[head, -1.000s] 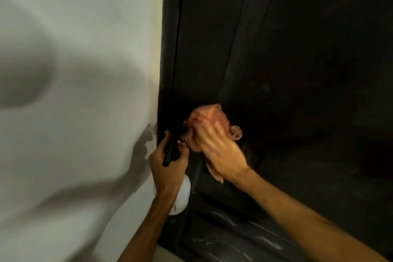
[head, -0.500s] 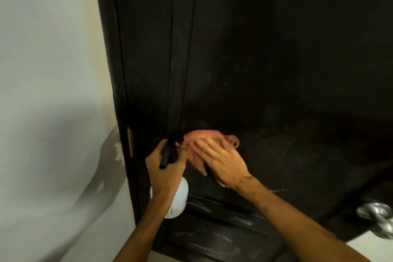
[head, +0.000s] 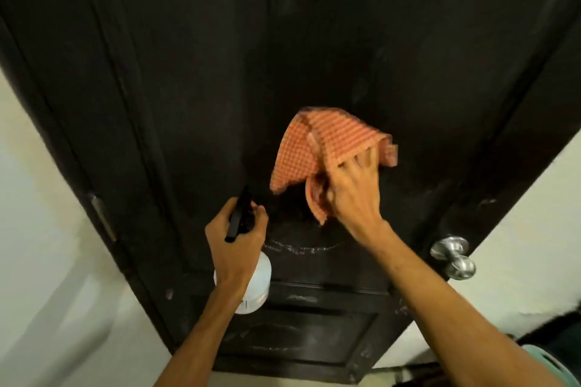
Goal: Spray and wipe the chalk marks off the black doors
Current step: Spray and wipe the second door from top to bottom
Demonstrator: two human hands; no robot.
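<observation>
Both hands closed: right (head: 353, 188) on cloth (head: 327, 148), left (head: 235, 245) on sprayer (head: 248, 280).

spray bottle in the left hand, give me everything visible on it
The spray bottle has a white, plastic-looking round body with faint print near its base, too small to read, and a black trigger head on top. It is held off the black door, head pointing up toward it. The left hand wraps its neck, hiding the join, with fingers around the trigger. Nothing else touches it. Fill level cannot be seen.
</observation>
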